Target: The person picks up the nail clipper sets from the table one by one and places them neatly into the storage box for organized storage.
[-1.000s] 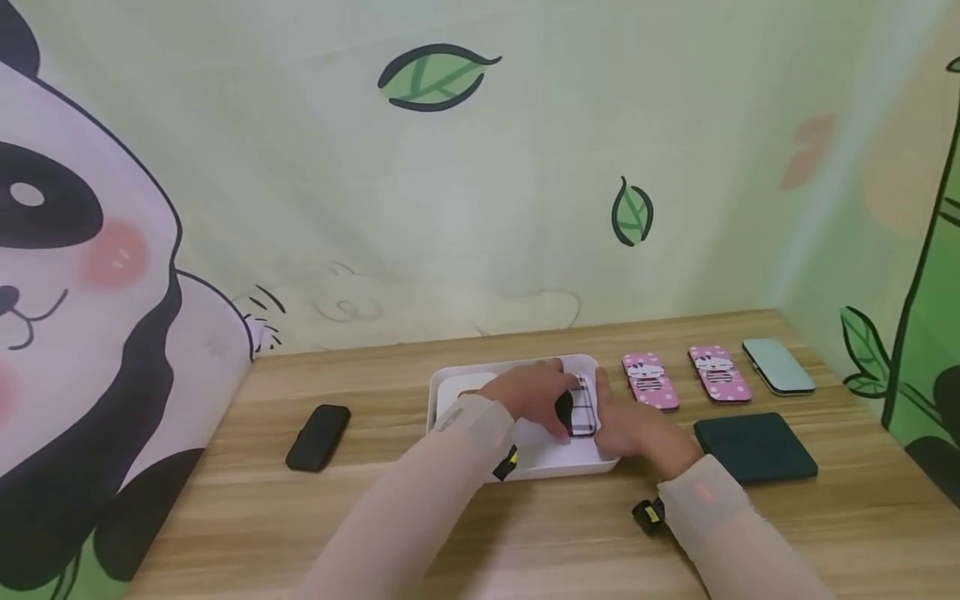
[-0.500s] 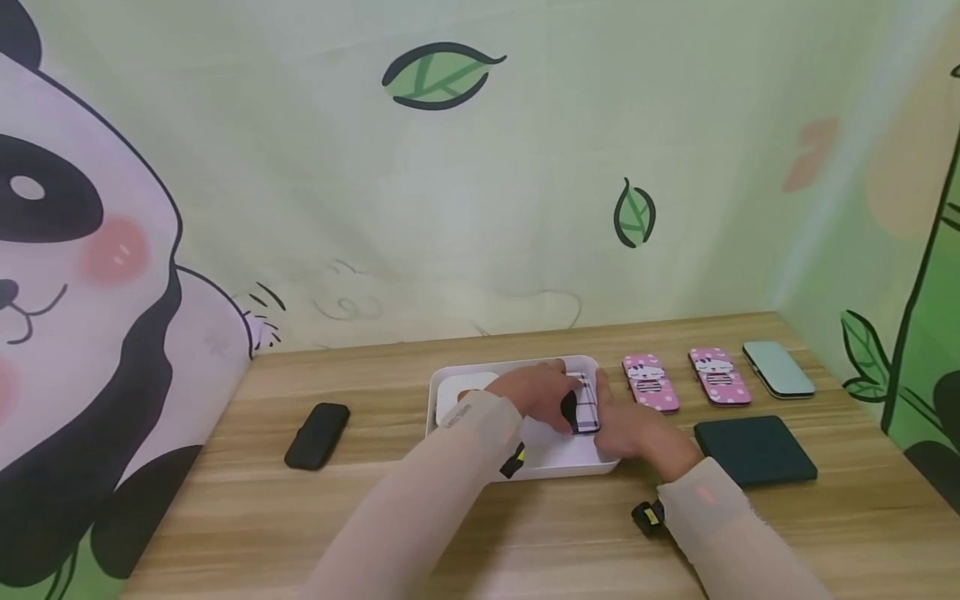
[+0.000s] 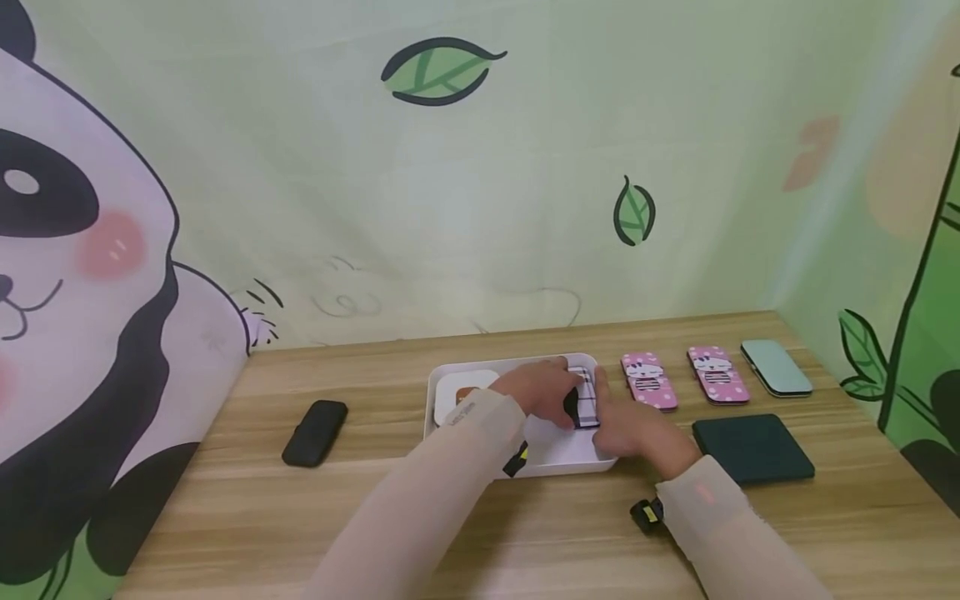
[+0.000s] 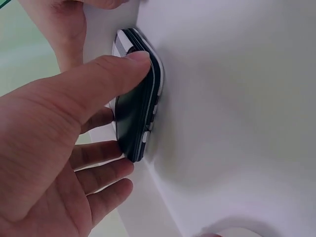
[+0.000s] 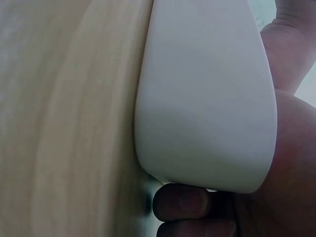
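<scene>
Panda and leaf pictures cover the walls behind a wooden counter [image 3: 300, 517]. At its centre sits a white tray [image 3: 558, 454]. Inside the tray, toward 1 o'clock, a plaid case [image 3: 583, 398] stands on its edge against the right wall. The left hand [image 3: 542, 390] grasps that case: in the left wrist view the thumb [image 4: 98, 79] lies on the dark side of the case [image 4: 140, 106] and the fingers curl round behind it. The right hand [image 3: 637, 433] clasps the tray's right wall from outside, at 3 o'clock; the right wrist view shows the white wall [image 5: 207, 98] with fingertips [image 5: 180, 202] curled under it. At 9 o'clock inside the tray lies a white box [image 3: 457, 390] with an orange mark. A black case [image 3: 315, 433] lies on the counter at 9 o'clock, well apart from the tray. Just beside the tray at 2 o'clock lie two pink cases [image 3: 648, 381], then a mint case [image 3: 776, 367] farther right. A dark green pad [image 3: 752, 448] lies at 3 o'clock, near the right hand.
</scene>
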`<control>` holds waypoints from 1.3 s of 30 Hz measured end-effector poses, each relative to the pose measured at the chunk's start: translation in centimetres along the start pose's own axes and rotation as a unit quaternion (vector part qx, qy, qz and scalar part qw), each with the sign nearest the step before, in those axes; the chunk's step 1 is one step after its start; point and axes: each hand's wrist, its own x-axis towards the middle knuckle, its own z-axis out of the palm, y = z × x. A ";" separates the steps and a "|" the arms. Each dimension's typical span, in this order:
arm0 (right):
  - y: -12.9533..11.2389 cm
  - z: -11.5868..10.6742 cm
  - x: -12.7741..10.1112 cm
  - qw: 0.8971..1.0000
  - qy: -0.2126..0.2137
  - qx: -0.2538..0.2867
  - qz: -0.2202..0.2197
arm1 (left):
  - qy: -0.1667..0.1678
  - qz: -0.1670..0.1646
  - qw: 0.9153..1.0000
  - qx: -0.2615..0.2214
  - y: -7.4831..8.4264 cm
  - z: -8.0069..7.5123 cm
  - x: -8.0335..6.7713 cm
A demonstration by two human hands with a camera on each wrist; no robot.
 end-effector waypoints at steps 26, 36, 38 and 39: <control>-0.3 -0.3 -0.1 1.000 -0.001 0.004 -0.005 | 0.048 -0.007 0.999 -0.016 -4.2 -0.4 -3.5; -0.6 -0.6 -0.8 1.000 -0.005 -0.002 0.003 | 0.078 0.010 0.997 -0.017 -7.7 -0.4 -7.2; -0.8 -0.4 -0.7 1.000 -0.009 0.002 0.000 | 0.084 0.001 0.996 -0.024 -8.7 0.0 -8.1; -0.8 -0.4 -0.7 1.000 -0.010 0.002 -0.001 | 0.086 -0.008 0.996 -0.034 -9.1 0.1 -8.6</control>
